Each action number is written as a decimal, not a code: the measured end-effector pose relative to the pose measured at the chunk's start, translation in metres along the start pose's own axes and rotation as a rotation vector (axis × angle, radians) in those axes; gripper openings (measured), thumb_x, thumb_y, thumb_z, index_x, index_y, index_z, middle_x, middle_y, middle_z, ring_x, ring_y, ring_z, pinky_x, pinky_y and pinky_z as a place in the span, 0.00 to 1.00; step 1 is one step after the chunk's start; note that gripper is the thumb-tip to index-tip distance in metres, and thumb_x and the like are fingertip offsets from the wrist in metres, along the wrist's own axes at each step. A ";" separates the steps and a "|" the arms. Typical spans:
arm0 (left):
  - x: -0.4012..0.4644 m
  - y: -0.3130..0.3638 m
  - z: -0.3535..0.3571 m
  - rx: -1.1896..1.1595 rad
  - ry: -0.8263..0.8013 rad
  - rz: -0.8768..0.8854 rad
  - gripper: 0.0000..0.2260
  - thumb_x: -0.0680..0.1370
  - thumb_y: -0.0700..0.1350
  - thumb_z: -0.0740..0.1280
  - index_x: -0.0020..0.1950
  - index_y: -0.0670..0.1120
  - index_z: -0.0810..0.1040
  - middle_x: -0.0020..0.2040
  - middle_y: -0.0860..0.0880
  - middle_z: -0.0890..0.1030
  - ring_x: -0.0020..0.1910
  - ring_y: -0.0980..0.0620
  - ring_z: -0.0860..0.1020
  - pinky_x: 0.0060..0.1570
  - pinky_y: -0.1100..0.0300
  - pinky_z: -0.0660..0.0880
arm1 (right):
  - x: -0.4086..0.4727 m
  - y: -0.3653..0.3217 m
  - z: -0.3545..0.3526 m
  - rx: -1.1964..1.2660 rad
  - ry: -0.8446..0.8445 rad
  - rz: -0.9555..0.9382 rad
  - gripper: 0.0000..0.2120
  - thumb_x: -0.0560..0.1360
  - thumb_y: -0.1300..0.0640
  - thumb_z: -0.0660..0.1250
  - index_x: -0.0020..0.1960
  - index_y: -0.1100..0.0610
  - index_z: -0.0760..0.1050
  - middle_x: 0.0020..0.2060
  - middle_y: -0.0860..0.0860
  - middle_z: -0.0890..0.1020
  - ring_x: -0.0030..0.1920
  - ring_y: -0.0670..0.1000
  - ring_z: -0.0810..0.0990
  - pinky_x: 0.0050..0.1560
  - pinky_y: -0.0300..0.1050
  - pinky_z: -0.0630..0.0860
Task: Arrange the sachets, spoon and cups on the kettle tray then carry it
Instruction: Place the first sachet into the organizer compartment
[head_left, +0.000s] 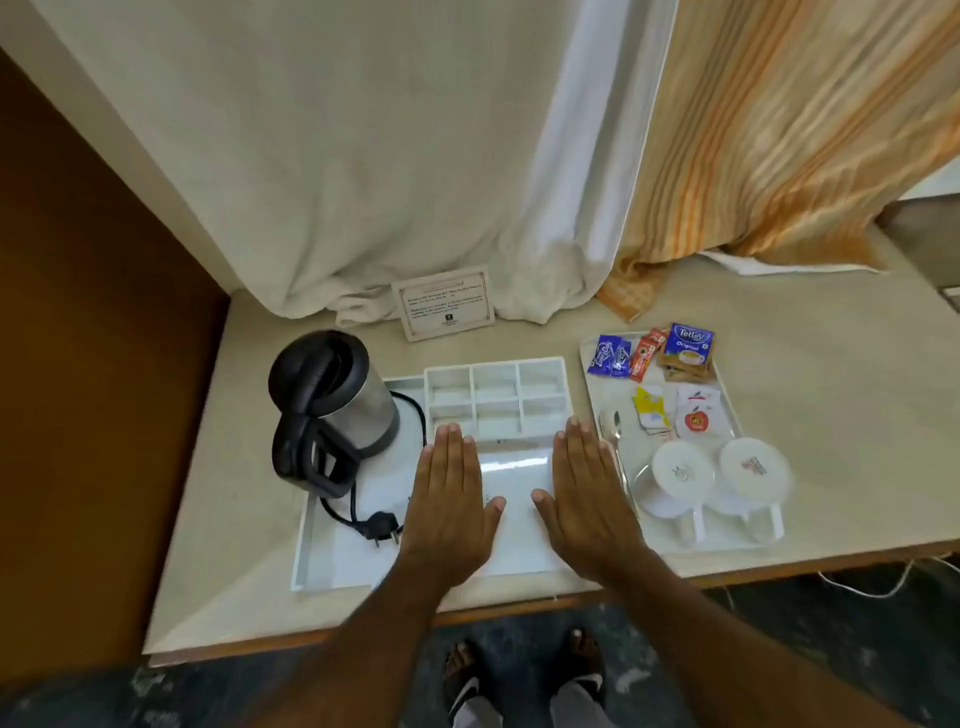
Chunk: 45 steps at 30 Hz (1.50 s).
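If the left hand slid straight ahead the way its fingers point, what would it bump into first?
Probably the near wall of the compartment organizer on the kettle tray; the left hand already nearly reaches it, though its height is unclear.

White kettle tray (332, 551) bearing a black-and-steel kettle (332, 400); beige worktop (831, 415); blue, red, yellow and white sachets (654, 374); white cups (717, 473); orange-striped curtain (779, 130) hanging beside a white one (363, 156).
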<state>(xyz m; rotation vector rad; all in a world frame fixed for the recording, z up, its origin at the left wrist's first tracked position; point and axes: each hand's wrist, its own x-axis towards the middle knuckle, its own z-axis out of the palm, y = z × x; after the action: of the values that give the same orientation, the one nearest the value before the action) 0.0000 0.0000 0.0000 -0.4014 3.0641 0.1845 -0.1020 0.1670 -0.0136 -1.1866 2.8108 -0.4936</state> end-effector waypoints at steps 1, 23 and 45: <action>-0.001 0.000 0.003 0.002 -0.017 -0.030 0.34 0.80 0.57 0.50 0.76 0.32 0.55 0.76 0.31 0.55 0.76 0.34 0.53 0.72 0.38 0.57 | -0.001 -0.001 0.002 0.002 0.009 0.005 0.33 0.80 0.45 0.53 0.77 0.66 0.53 0.77 0.63 0.52 0.78 0.59 0.50 0.77 0.56 0.48; -0.011 -0.008 0.040 -0.097 -0.111 -0.057 0.32 0.81 0.59 0.43 0.78 0.40 0.45 0.79 0.40 0.45 0.78 0.45 0.40 0.76 0.47 0.45 | 0.103 0.018 -0.054 0.185 0.339 0.581 0.21 0.77 0.53 0.63 0.67 0.60 0.69 0.64 0.60 0.74 0.62 0.61 0.72 0.61 0.56 0.72; -0.010 -0.006 0.035 -0.110 -0.129 -0.061 0.31 0.81 0.58 0.43 0.78 0.39 0.48 0.79 0.39 0.48 0.78 0.42 0.44 0.73 0.47 0.47 | 0.214 0.001 -0.098 1.350 -0.060 0.792 0.08 0.68 0.70 0.70 0.35 0.60 0.77 0.23 0.53 0.75 0.21 0.46 0.70 0.21 0.34 0.66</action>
<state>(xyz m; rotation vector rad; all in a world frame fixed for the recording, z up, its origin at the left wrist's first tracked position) 0.0126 0.0016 -0.0351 -0.4677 2.9191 0.3631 -0.2698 0.0428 0.0951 0.1658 1.7855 -1.6882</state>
